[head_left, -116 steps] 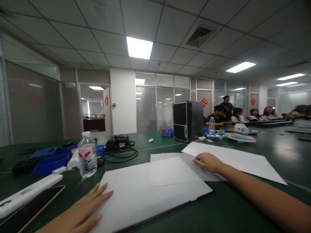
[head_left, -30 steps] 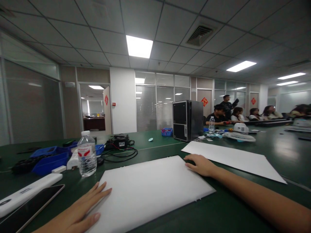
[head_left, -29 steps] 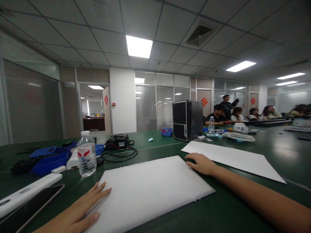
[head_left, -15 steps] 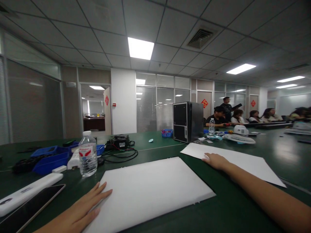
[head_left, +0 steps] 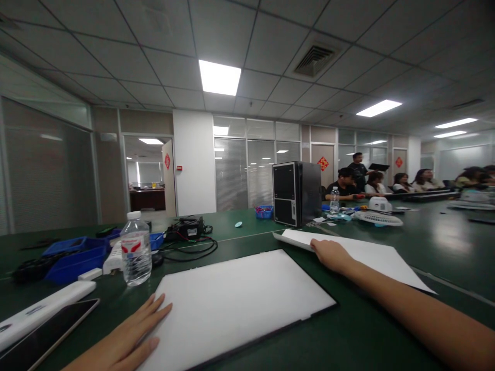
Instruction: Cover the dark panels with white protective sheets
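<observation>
A white board (head_left: pixel 235 304) lies flat on the green table (head_left: pixel 371 330) in front of me. My left hand (head_left: pixel 129 337) rests open and flat at its near left corner, fingers stretched out. Beyond the board's far right corner, my right hand (head_left: pixel 328 255) lies on the near edge of a large white paper sheet (head_left: pixel 371 257). The fingers curl over the sheet's edge, whose left end is lifted a little off the table.
A water bottle (head_left: pixel 135 256) stands left of the board, with blue bins (head_left: pixel 77 255), cables (head_left: pixel 189 242), a phone (head_left: pixel 46 335) and a white bar (head_left: pixel 38 312) nearby. A black computer tower (head_left: pixel 296 193) stands behind. Several people sit at the far right.
My right hand left the board's far corner and moved right onto the paper sheet, then pulled the sheet's edge leftward. The left hand stayed put.
</observation>
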Tool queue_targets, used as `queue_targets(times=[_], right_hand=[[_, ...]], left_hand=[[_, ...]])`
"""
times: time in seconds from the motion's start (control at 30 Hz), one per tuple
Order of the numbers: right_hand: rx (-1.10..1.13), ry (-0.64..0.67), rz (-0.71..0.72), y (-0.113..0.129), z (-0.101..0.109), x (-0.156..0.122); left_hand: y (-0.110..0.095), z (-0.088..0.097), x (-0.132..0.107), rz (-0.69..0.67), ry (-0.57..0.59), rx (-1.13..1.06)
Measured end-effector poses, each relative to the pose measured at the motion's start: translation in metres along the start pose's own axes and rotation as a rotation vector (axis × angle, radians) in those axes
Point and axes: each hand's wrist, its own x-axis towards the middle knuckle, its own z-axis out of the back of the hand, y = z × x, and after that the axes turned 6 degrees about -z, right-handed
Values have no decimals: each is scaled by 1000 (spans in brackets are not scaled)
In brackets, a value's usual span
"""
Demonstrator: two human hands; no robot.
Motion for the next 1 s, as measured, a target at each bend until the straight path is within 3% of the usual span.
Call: queue_targets(times=[0.2, 0.33, 0.43, 0.5, 0.6, 0.77, 0.87, 1.0], right_hand=[[17, -112, 123, 39, 28, -21], [137, -104, 477, 58, 51, -38], [353, -36, 677, 56, 57, -39], [456, -35, 620, 45, 52, -31], [459, -31, 425, 16, 30, -17], [431, 156, 233, -22, -15, -2], [413, 195, 230, -19, -19, -1], [403, 145, 387, 8, 1, -10]], left_hand=[[-1, 0, -3, -21, -63, 6], [-3, 2, -4, -17, -60, 21], [-4, 3, -3, -16, -55, 33], [-4, 2, -3, -17, -67, 37], [-2, 2, -2, -24, -69, 25], [-1, 3, -2, -31, -43, -7], [-3, 5, -2, -36, -60, -12], [-7, 8, -2, -3, -44, 4]])
